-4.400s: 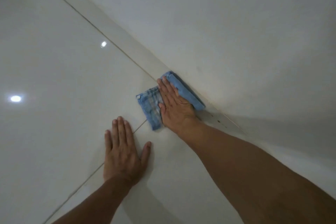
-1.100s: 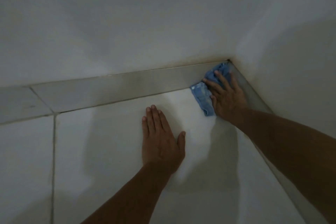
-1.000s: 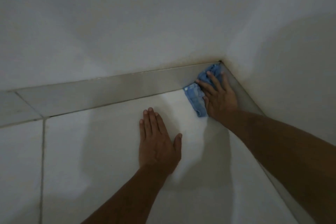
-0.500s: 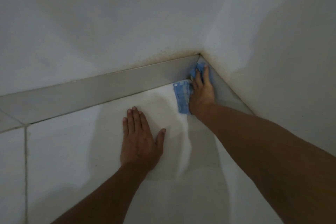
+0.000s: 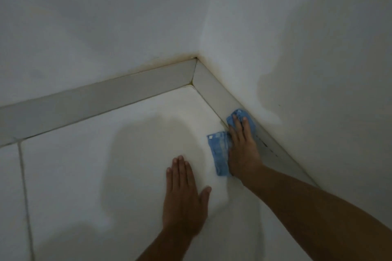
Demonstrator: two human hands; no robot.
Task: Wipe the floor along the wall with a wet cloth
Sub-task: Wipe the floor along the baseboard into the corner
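A blue cloth (image 5: 219,150) lies on the white tiled floor (image 5: 127,154), folded up against the tile skirting (image 5: 214,89) of the right-hand wall. My right hand (image 5: 242,146) presses flat on the cloth, fingers pointing toward the room corner, with the cloth's far end showing past my fingertips. My left hand (image 5: 183,199) rests flat on the floor tile just left of the cloth, fingers together, holding nothing. The room corner (image 5: 195,59) is about a forearm's length beyond the cloth.
Two white walls (image 5: 106,17) meet at the corner, with brownish staining along the top of the skirting. A grout line (image 5: 25,197) runs down the floor at the left. Shadows fall across the tile and right wall.
My right hand has drawn the cloth back out of the corner, along the right wall's skirting toward me. My left hand stays planted on the floor.
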